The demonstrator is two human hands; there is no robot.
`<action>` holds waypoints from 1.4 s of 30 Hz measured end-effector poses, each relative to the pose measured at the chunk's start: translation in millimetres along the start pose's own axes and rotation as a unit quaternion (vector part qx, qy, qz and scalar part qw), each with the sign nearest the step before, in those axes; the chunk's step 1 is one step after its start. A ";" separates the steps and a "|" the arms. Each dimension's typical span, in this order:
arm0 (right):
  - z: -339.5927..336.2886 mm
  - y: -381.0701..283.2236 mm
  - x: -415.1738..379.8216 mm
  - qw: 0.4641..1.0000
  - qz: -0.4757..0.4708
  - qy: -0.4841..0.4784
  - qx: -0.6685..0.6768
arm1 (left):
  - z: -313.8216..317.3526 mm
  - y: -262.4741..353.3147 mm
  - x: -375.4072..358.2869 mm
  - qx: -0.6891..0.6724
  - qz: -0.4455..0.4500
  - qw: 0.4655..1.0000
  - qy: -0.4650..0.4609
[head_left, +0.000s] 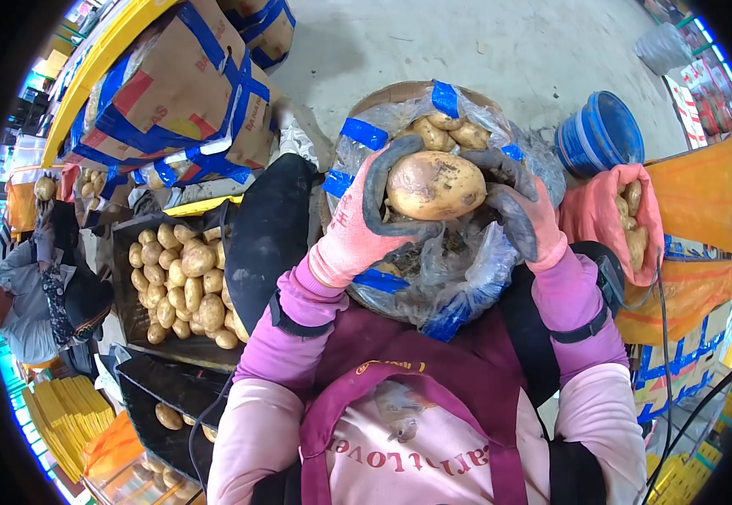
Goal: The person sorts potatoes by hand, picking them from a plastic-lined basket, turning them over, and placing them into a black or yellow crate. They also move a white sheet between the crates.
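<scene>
Potato (pixel 435 186) between gloved fingers (pixel 375 187); plastic-lined container (pixel 482 282) beneath.

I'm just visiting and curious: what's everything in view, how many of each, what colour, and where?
Large oval potato: one, yellow-brown, centre
Rounded plastic-lined container: one, clear with blue tape, beneath it
Open rectangular crates: at least two, black, left
Open fabric-like sack: one, pink, right
Smaller potatoes: many, yellow-brown, in container, crates and sack
Round plastic bucket: at least one, blue, upper right
Cardboard boxes: several, brown with blue tape, upper left
Flat stacked pieces: many, yellow, lower left
Another person: one, grey top, far left
Bib apron: one, maroon, bottom centre
Left gloved fingers: one set, grey, around potato
Right gloved fingers: one set, grey, potato's right end
</scene>
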State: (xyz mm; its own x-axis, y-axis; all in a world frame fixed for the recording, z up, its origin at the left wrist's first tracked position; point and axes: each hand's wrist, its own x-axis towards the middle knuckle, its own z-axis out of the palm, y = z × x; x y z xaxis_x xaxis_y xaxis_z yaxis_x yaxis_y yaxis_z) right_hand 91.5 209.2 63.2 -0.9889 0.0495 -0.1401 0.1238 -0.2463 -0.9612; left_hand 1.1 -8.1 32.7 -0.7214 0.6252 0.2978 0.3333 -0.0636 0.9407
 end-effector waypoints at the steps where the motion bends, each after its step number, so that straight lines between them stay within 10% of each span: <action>1: 4.1 -3.8 -1.6 1.000 0.000 -0.002 0.000 | -0.8 1.8 0.3 0.065 0.026 0.998 0.008; 10: 7.8 1.9 -1.5 0.973 -0.041 0.039 -0.222 | 1.0 1.7 1.0 0.145 0.061 0.988 0.001; 15: 5.9 -13.7 4.4 0.991 0.106 -0.035 0.078 | -2.8 -7.3 1.2 0.126 0.025 0.991 0.024; 27: 0.8 47.3 1.2 0.991 0.094 -0.043 0.088 | 10.0 -14.5 -1.2 -0.106 -0.170 0.980 -0.004; 29: 22.2 26.4 -3.1 0.973 0.146 -0.002 0.180 | 4.8 -53.2 -6.0 -0.469 -0.178 0.864 0.040; 30: 22.3 28.0 -2.4 0.973 0.147 -0.002 0.180 | 4.8 -55.0 -3.9 -0.341 -0.135 0.929 0.044; 34: 22.8 25.2 -0.8 0.949 0.181 -0.001 0.257 | 8.2 -52.7 -6.7 -0.403 -0.166 0.889 0.138; 39: 22.2 20.2 -3.6 0.947 0.146 0.012 0.285 | -7.8 -48.0 -7.5 -0.043 -0.243 0.959 0.139; 42: 23.6 18.7 -3.6 0.948 0.114 -0.023 0.296 | 2.4 -28.4 -0.3 -0.155 -0.173 0.962 0.144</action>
State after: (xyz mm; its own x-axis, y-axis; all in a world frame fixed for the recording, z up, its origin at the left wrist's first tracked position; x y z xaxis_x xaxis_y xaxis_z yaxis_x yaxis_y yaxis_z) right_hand 95.4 181.5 51.3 -0.9461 -0.1087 -0.3051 0.2803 -0.7466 -0.6033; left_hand -6.6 -4.6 5.5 -0.9101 0.4112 -0.0505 -0.1209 -0.1471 0.9817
